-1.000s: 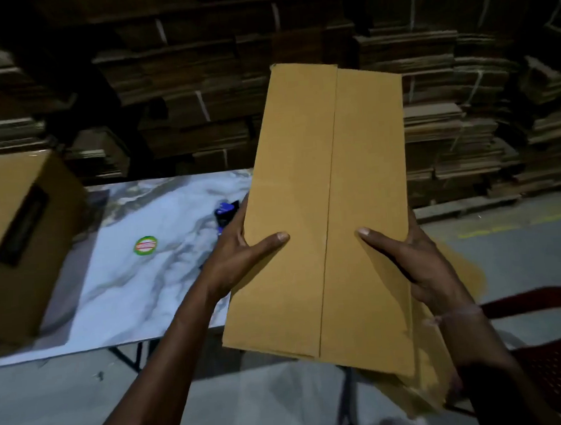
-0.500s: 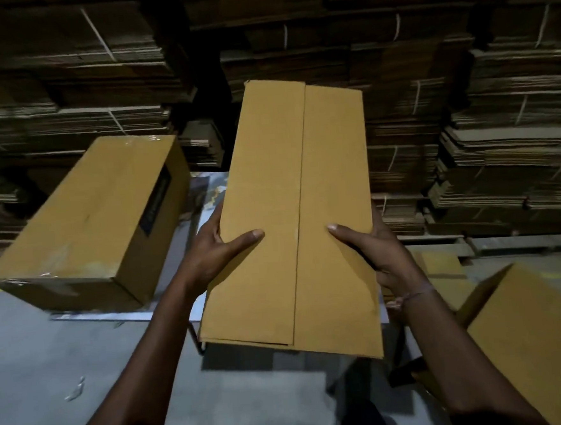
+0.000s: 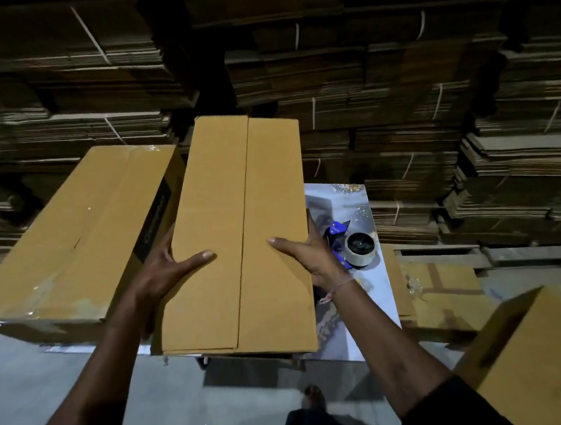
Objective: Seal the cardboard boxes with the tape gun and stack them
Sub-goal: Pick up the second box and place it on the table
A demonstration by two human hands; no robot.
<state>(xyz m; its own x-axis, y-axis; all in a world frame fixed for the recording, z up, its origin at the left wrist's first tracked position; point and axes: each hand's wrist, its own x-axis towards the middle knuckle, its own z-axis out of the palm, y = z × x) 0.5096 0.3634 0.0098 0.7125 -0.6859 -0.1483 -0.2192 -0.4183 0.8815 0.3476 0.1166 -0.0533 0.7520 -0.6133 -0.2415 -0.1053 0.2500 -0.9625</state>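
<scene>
Box [image 3: 240, 231] lengthwise away from viewer, seam up, hand each side

An unsealed cardboard box [image 3: 237, 235] sits mid-table [image 3: 370, 322], a taped box [image 3: 75, 240] just left of it. The tape gun [image 3: 353, 245] lies on the table to its right; bundled flat cartons [image 3: 396, 81] rise behind

We see matt brown cardboard on the box [image 3: 241, 235]; its neighbour [image 3: 74, 233] wears glossy tape, and the table [image 3: 371, 292] looks polished, perhaps marble-patterned.
</scene>
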